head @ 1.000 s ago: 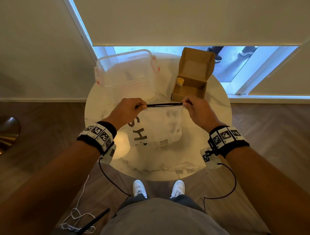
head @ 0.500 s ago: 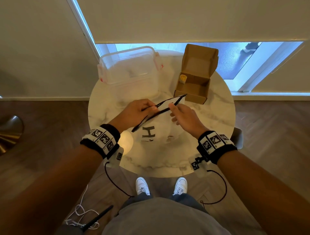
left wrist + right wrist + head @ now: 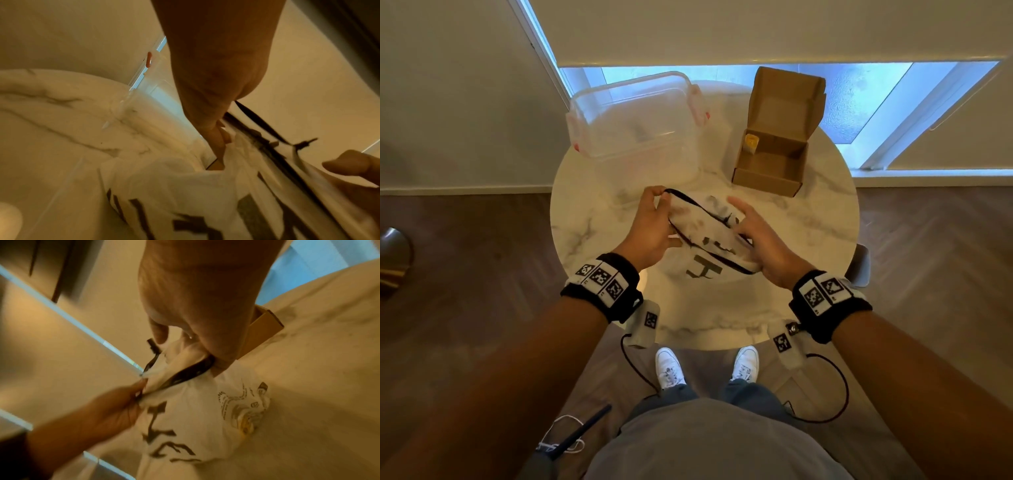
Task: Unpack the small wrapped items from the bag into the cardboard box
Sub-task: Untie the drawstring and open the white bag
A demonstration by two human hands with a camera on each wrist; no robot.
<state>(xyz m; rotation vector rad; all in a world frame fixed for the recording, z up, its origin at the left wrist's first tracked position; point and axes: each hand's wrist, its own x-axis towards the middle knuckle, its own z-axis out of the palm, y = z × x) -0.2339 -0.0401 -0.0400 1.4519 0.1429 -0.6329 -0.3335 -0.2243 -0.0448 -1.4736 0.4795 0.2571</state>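
The person is standing at the round marble table [image 3: 808, 240], holding the white bag [image 3: 709, 229] just above its near middle. The left hand [image 3: 650, 226] is pinching the bag's black-edged mouth at one end; the right hand [image 3: 760, 240] is gripping the other end, pulling the mouth apart. The cardboard box [image 3: 774, 164] is sitting open beyond the bag, a small yellow item [image 3: 751, 142] inside. A clear plastic container [image 3: 637, 120] is standing left of the box.
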